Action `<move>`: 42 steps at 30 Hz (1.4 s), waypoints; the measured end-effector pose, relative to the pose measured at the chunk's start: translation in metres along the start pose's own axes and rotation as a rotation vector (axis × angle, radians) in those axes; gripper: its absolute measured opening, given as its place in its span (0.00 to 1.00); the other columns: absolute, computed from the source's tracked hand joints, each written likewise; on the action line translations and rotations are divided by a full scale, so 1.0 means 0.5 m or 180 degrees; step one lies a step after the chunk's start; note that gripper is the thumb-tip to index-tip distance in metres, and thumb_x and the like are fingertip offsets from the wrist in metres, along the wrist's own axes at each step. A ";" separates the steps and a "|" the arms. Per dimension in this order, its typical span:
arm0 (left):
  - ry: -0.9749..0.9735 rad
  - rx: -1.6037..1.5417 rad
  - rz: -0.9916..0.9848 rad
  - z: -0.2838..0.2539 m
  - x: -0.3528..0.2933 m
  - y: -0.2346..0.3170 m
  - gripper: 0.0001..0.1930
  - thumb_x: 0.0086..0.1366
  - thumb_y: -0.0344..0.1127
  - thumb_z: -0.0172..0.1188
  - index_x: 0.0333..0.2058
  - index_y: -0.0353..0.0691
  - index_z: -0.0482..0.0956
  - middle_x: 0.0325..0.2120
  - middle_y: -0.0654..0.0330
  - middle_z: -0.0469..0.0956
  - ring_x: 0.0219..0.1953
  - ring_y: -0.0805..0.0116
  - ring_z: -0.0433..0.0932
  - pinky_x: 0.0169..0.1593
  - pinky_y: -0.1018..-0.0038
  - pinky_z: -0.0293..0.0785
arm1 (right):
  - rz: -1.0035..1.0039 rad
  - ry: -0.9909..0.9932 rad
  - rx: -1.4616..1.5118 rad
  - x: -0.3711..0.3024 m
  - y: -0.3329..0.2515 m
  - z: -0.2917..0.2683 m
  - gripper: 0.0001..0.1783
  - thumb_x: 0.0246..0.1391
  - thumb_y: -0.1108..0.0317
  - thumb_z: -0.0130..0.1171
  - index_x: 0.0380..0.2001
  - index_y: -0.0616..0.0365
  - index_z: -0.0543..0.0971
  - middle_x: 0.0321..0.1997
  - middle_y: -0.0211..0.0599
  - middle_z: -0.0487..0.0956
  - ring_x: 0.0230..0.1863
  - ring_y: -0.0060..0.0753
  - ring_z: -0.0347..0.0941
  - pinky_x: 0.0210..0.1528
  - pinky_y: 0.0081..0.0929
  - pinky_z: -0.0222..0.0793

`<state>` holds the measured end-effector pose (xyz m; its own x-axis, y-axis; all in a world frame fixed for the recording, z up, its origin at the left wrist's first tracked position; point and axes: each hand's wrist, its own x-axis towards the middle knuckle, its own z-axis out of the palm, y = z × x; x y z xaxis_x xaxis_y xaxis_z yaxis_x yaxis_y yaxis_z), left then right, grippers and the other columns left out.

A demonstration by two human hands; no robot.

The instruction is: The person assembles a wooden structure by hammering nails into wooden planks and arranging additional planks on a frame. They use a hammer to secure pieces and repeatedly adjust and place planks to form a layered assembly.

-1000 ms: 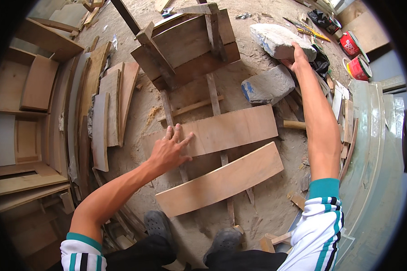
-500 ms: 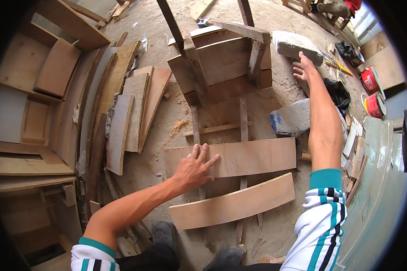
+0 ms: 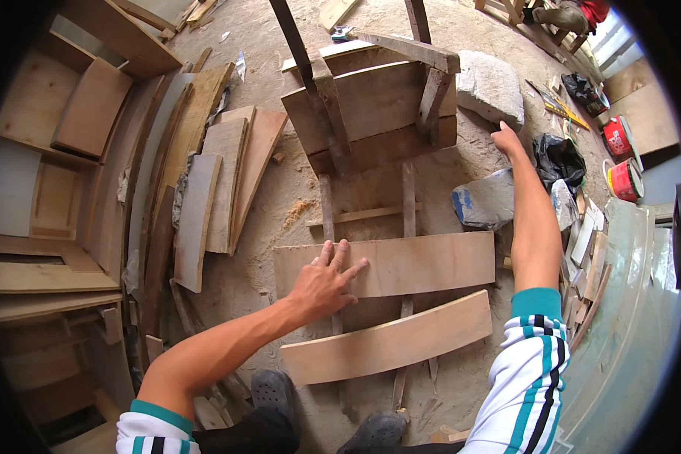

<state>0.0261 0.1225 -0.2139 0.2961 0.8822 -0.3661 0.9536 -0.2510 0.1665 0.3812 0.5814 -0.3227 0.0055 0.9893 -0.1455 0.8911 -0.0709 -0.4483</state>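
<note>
My left hand (image 3: 327, 281) lies with spread fingers on a flat wooden board (image 3: 431, 261), which rests across two narrow wooden rails (image 3: 408, 200). Nearer to me, a second, slightly curved board (image 3: 390, 339) lies across the same rails. My right arm reaches forward, and my right hand (image 3: 508, 142), its fingers drawn in, is at the near lower corner of a whitish concrete block (image 3: 490, 87). Part of its grip is hidden. Beyond the boards, the rails lead to an upturned wooden frame (image 3: 378, 106) with panels and upright legs.
A second block with a blue patch (image 3: 483, 198) lies below my right forearm. Planks (image 3: 227, 181) and cabinet parts (image 3: 91, 113) stand at left. At right are a black plastic bag (image 3: 558, 163), red tubs (image 3: 620, 136), wood scraps and glass sheets (image 3: 620, 303). Another person (image 3: 567, 15) sits far right.
The concrete block has turned, its near end swinging toward me. My right hand has come slightly nearer, and its spread fingers have drawn in. My left hand stays on the board.
</note>
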 end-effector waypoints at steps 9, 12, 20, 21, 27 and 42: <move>-0.0052 0.0238 0.0005 -0.002 -0.002 0.005 0.43 0.54 0.63 0.63 0.67 0.62 0.59 0.67 0.41 0.52 0.67 0.38 0.57 0.53 0.56 0.75 | -0.1874 0.0983 -0.0763 -0.360 -0.114 0.002 0.24 0.51 0.59 0.61 0.49 0.61 0.76 0.49 0.51 0.78 0.53 0.53 0.72 0.57 0.43 0.67; -0.0004 0.0286 -0.0052 0.000 -0.017 -0.003 0.44 0.53 0.64 0.63 0.67 0.62 0.59 0.67 0.41 0.52 0.67 0.38 0.57 0.54 0.55 0.74 | -0.2543 0.0825 0.0008 -0.559 -0.195 -0.017 0.20 0.49 0.61 0.62 0.44 0.61 0.78 0.46 0.52 0.78 0.51 0.52 0.72 0.57 0.43 0.66; 0.0520 0.0462 0.0120 0.025 -0.038 -0.006 0.45 0.53 0.66 0.61 0.67 0.59 0.59 0.67 0.44 0.54 0.66 0.43 0.57 0.58 0.55 0.69 | -0.3013 -0.0949 -0.1231 -0.965 -0.093 -0.032 0.48 0.41 0.36 0.67 0.59 0.56 0.68 0.63 0.50 0.67 0.66 0.53 0.59 0.67 0.50 0.53; 0.0644 0.0473 0.0140 0.032 -0.044 -0.010 0.45 0.53 0.67 0.61 0.67 0.58 0.59 0.67 0.45 0.54 0.67 0.45 0.57 0.59 0.55 0.67 | -0.2851 -0.1376 -0.1729 -0.997 -0.097 -0.028 0.63 0.32 0.32 0.69 0.68 0.52 0.57 0.70 0.50 0.57 0.73 0.52 0.48 0.71 0.55 0.44; 0.0832 0.0314 0.0250 0.061 -0.048 -0.025 0.47 0.54 0.65 0.60 0.67 0.48 0.57 0.68 0.48 0.52 0.68 0.48 0.54 0.67 0.55 0.53 | -0.2373 -0.1353 -0.2007 -1.062 -0.128 -0.012 0.73 0.21 0.34 0.75 0.71 0.44 0.48 0.74 0.46 0.50 0.75 0.52 0.41 0.71 0.60 0.37; 0.0701 -0.0115 0.1724 0.086 -0.153 0.033 0.39 0.58 0.65 0.58 0.58 0.39 0.68 0.43 0.52 0.78 0.52 0.55 0.74 0.66 0.58 0.56 | -0.0631 -0.1056 -0.1250 -1.279 -0.123 0.050 0.43 0.47 0.40 0.64 0.52 0.67 0.66 0.48 0.55 0.75 0.55 0.52 0.71 0.55 0.50 0.65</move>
<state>0.0214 0.0336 -0.2226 0.7187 0.6950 -0.0219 0.6659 -0.6789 0.3093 0.3113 -0.0503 -0.2241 -0.2664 0.8812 -0.3906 0.9632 0.2284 -0.1417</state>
